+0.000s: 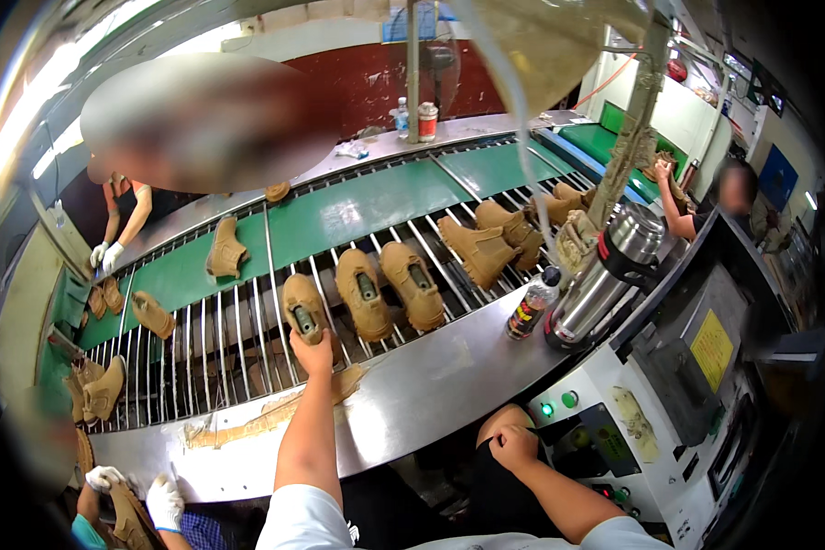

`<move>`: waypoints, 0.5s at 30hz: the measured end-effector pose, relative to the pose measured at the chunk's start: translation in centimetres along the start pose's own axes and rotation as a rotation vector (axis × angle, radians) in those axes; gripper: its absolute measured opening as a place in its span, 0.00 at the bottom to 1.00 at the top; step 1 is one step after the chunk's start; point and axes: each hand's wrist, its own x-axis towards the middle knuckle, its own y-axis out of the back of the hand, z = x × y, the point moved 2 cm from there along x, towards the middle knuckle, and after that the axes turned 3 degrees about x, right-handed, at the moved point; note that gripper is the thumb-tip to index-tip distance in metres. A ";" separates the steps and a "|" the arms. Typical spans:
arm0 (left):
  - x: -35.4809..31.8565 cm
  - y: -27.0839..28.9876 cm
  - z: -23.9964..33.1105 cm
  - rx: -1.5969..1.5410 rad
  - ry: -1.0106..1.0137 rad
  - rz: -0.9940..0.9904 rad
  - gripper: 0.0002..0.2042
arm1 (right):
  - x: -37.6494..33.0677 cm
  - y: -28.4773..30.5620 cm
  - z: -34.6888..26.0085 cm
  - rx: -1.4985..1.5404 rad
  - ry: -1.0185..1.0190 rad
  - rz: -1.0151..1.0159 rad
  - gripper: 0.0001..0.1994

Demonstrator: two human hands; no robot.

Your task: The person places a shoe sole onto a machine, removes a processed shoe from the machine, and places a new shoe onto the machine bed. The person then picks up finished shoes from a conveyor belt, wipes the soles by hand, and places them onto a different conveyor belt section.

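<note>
My left hand (pixel 313 352) reaches forward and grips the heel end of a tan boot (pixel 302 301), its opening facing me, on the roller rack. Two more tan boots lie just right of it, a middle boot (pixel 362 293) and a right boot (pixel 412 286), with dark insides showing. My right hand (pixel 515 446) rests loosely closed by my bare knee, with nothing visible in it. Farther right on the rack stand several tan boots, including an ankle boot (pixel 478 249).
A steel ledge (pixel 431 367) borders the rack; a green belt (pixel 339 213) runs behind. A dark-labelled bottle (pixel 533 304) and steel thermos (pixel 605 275) stand right, beside a control panel (pixel 573 403). Co-workers' gloved hands (pixel 110 255) show far left; another gloved hand (pixel 165 502) is lower left.
</note>
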 end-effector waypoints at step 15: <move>3.6 6.0 -1.3 0.004 -0.344 -0.487 0.34 | 10.7 -25.1 -26.5 0.099 0.527 -0.505 0.10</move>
